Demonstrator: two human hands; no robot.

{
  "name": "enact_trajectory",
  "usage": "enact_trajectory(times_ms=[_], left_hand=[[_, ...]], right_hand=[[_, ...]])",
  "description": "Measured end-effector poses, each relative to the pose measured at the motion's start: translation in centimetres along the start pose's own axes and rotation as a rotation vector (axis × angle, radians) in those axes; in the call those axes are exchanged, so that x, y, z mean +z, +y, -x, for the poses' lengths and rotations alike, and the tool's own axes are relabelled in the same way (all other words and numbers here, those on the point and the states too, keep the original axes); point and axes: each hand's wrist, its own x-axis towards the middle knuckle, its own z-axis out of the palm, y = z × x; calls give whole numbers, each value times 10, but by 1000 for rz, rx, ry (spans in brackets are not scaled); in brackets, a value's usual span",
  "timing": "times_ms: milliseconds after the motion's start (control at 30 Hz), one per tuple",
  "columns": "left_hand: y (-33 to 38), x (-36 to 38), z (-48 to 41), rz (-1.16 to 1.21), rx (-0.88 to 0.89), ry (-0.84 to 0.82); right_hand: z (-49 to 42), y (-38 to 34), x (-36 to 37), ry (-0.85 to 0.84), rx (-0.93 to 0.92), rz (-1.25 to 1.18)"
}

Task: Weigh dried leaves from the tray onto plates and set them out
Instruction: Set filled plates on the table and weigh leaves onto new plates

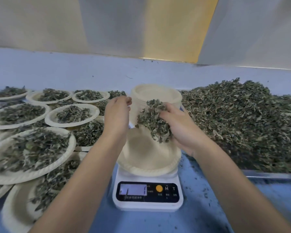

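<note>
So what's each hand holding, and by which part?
Right hand cups a clump of leaves from its right side, fingers curled round. Left hand: cannot tell.

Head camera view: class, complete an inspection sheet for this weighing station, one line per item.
Surface: blue table, visible around the scale.
Job's things: white scale bearing an empty plate; plate stack behind; leaf pile in the tray at right; filled plates overlapping at left.
Clutter: leaf crumbs scattered on the table.
Fingers: right hand grips a handful of leaves above the empty plate; left hand fingers curled, hold unclear.
Cables: nothing seen.
Surroundings: pale wall panels behind; scale display blurred.
</note>
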Motion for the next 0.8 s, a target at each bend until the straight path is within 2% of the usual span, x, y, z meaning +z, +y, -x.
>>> enact_trajectory(times_ms=[167,333,633,800], left_hand=[[2,-2,-6,20,6,28],[1,-3,-7,24,1,34],[2,-4,-6,32,11,34],[3,-4,-6,35,3,33]], right_hand=[[6,2,12,-43,-165,375],[7,7,15,-87,-175,510],[9,10,17,-90,-209,577],[5,11,15,22,-261,451]])
